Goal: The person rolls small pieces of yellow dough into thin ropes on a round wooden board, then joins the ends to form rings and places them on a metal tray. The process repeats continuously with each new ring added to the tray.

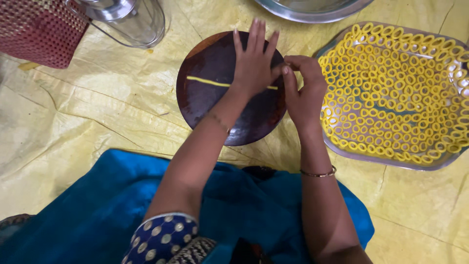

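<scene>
A round dark wooden board [210,68] lies on the yellow sheet in front of me. A thin yellow rope of dough [207,81] stretches across it. My left hand [254,61] lies flat on the board over the rope's right part, fingers spread forward. My right hand [303,88] is at the board's right edge, thumb and fingertips pinched together on the end of the dough rope. Just right of that hand stands a steel tray [351,154] filled with several small yellow dough rings [395,93].
A yellow plastic sheet [88,112] covers the floor. A clear jar with a steel lid [129,19] and a red woven basket [41,29] stand at the far left. A steel bowl rim [312,10] shows at the top. My blue clothing [102,205] is below.
</scene>
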